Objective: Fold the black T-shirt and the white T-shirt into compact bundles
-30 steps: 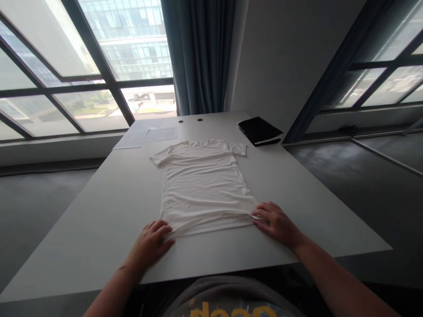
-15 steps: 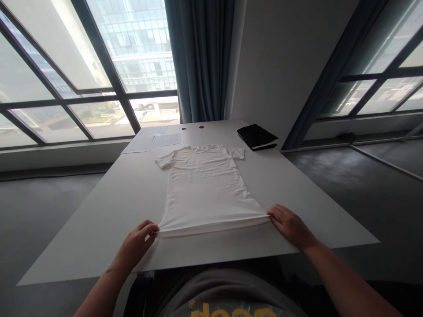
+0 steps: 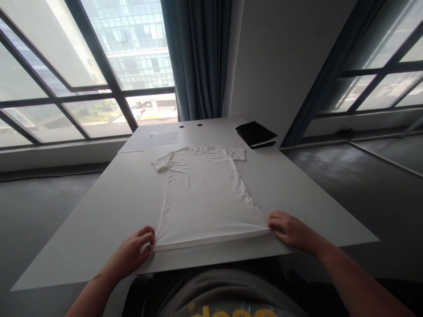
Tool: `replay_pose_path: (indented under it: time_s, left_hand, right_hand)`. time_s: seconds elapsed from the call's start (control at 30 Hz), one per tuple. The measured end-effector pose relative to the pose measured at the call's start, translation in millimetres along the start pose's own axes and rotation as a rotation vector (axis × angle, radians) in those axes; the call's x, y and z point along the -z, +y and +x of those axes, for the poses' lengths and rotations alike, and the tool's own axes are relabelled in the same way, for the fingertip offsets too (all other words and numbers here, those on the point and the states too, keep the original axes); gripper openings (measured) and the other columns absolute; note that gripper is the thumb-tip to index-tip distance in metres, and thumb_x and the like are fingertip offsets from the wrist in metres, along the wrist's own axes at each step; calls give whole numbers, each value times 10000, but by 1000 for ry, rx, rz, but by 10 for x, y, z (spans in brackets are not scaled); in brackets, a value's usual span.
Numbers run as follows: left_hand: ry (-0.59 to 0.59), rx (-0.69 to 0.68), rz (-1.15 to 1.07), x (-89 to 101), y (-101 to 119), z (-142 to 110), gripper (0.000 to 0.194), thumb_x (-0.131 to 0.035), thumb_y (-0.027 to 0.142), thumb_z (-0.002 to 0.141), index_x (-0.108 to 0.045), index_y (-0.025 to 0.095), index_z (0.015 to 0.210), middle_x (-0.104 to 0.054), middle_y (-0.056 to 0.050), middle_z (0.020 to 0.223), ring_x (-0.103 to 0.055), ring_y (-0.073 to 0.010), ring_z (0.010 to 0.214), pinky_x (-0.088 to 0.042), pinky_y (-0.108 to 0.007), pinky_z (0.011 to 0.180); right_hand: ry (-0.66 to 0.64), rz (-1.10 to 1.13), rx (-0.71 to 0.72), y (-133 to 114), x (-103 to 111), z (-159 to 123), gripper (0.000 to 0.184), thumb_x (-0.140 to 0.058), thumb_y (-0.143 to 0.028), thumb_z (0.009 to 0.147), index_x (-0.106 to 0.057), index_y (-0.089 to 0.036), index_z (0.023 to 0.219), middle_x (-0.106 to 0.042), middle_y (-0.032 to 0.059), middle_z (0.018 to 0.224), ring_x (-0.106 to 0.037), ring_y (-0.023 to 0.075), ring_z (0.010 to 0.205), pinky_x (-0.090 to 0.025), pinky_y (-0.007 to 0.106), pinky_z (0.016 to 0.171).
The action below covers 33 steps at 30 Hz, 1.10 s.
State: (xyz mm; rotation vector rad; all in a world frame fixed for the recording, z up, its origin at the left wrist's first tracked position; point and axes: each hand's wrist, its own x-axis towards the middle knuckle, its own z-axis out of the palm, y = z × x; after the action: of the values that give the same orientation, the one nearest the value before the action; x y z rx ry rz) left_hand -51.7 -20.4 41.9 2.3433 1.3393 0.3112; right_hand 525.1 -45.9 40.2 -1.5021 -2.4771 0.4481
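A white T-shirt [image 3: 208, 198] lies spread on the white table, its collar at the far end and its hem towards me. My left hand [image 3: 134, 248] pinches the left corner of the hem between thumb and fingers. At the right corner of the hem, my right hand [image 3: 294, 229] grips the cloth, fingertips closed on it. The hem is stretched straight between both hands, close to the table's front edge. Small wrinkles run across the chest and along the right side seam. Both short sleeves point outwards.
On the white table [image 3: 109, 207], a black folder [image 3: 256, 134] lies at the far right. Sheets of paper [image 3: 163, 138] rest at the far left, near two round holes. Behind stand a blue curtain [image 3: 200, 57] and large windows.
Both hands have drawn the hem nearer to me and lowered it towards the table. The shirt's body is longer and flatter than before.
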Motion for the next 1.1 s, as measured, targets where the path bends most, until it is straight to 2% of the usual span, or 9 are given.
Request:
replay_pose_path:
  time_s: [0.23, 0.3, 0.37, 0.47, 0.53, 0.67, 0.77, 0.97, 1.1]
  left_hand:
    - [-251, 54, 37, 241, 154, -14, 174, -538, 307, 931, -697, 257, 884, -695, -24, 959, -664, -191, 864, -510, -279, 804]
    - [-242, 37, 51, 314, 224, 88, 282, -506, 393, 990, -697, 247, 844, -690, -26, 916, -653, -184, 821, -506, -279, 772]
    - [-138, 23, 90, 306, 316, 263, 376, -447, 429, 1032, -683, 234, 815, -685, -38, 900, -645, -185, 810, -510, -294, 772]
    - [72, -35, 150, 92, 513, 620, 372, -418, 388, 1052, -705, 228, 880, -698, -64, 944, -657, -208, 886, -531, -343, 855]
    - [149, -121, 171, -154, 661, 852, 294, -463, 346, 1041, -737, 241, 1017, -715, -84, 1078, -661, -234, 1027, -531, -391, 959]
    - [223, -165, 281, -653, 832, 1097, 407, -589, 360, 991, -654, 318, 1391, -514, -96, 1560, -456, -334, 1446, -424, -532, 1161]
    - [166, -141, 338, -868, 777, 1056, 508, -561, 423, 1012, -545, 366, 1517, -374, -72, 1675, -300, -357, 1557, -328, -572, 1230]
    - [32, -141, 366, -899, 544, 816, 588, -473, 512, 1048, -376, 396, 1616, -246, -62, 1732, -229, -342, 1590, -268, -576, 1259]
    - [5, -217, 353, -757, 495, 984, 564, -434, 563, 1053, -449, 359, 1578, -197, -48, 1747, -200, -319, 1601, -282, -537, 1264]
  right_hand:
    - [-220, 43, -16, 7, 205, 19, 271, -502, -117, 791, -752, -220, 808, -731, 56, 865, -680, 221, 859, -490, 323, 813]
    - [-217, 5, -14, 2, 273, 117, 275, -500, -131, 809, -762, -214, 824, -737, 63, 873, -685, 225, 855, -500, 330, 812]
    - [-140, -37, -16, -58, 283, 288, 292, -484, -161, 866, -772, -204, 888, -742, 79, 907, -688, 233, 868, -518, 348, 831]
    - [57, -47, 2, -291, 122, 638, 347, -452, -193, 940, -773, -184, 1071, -742, 121, 1088, -691, 250, 1016, -533, 389, 956]
    - [173, -32, 49, -499, -103, 861, 398, -473, -203, 950, -732, -184, 1251, -682, 142, 1317, -621, 267, 1257, -480, 422, 1104]
    - [172, -96, 55, -759, -613, 1072, 549, -556, -304, 968, -578, -138, 1490, -453, 191, 1608, -332, 343, 1541, -328, 533, 1241]
    - [97, -131, -1, -734, -821, 1011, 593, -532, -363, 1008, -489, -183, 1571, -334, 162, 1687, -267, 341, 1573, -264, 565, 1263]
    - [21, -95, 33, -565, -775, 833, 613, -555, -425, 1015, -454, -253, 1595, -297, 124, 1707, -268, 315, 1578, -253, 551, 1275]
    - [139, -15, 80, -424, -640, 1048, 509, -507, -414, 1038, -577, -198, 1493, -431, 139, 1638, -319, 289, 1558, -325, 503, 1261]
